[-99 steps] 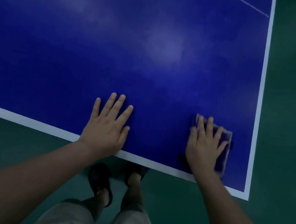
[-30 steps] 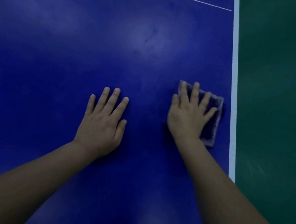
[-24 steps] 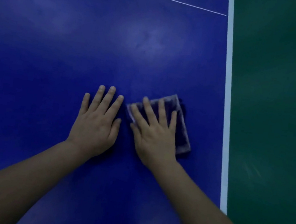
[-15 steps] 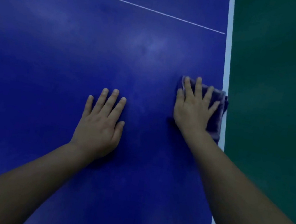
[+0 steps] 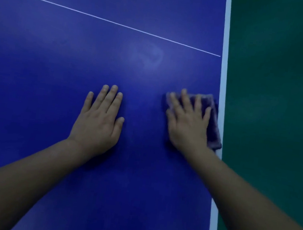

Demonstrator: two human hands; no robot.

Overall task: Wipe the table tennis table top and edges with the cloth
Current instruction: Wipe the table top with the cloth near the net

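The blue table tennis table top (image 5: 77, 56) fills most of the view, with a thin white centre line across it and a white border stripe (image 5: 224, 66) along its right edge. My right hand (image 5: 187, 125) lies flat with straight, spread fingers on a dark folded cloth (image 5: 214, 125) and presses it onto the table right beside the white stripe; the hand is motion-blurred. The cloth's right side touches the stripe. My left hand (image 5: 100, 119) rests flat on the bare blue surface, fingers straight, about a hand's width left of the right hand.
Dark green floor (image 5: 274, 111) lies beyond the table's right edge. A pale smudge or light reflection (image 5: 146, 56) shows on the blue surface ahead of my hands.
My right hand slid the cloth left towards the left hand, then right again to the table's right edge, where it stays now slightly further along. The left hand stayed planted.
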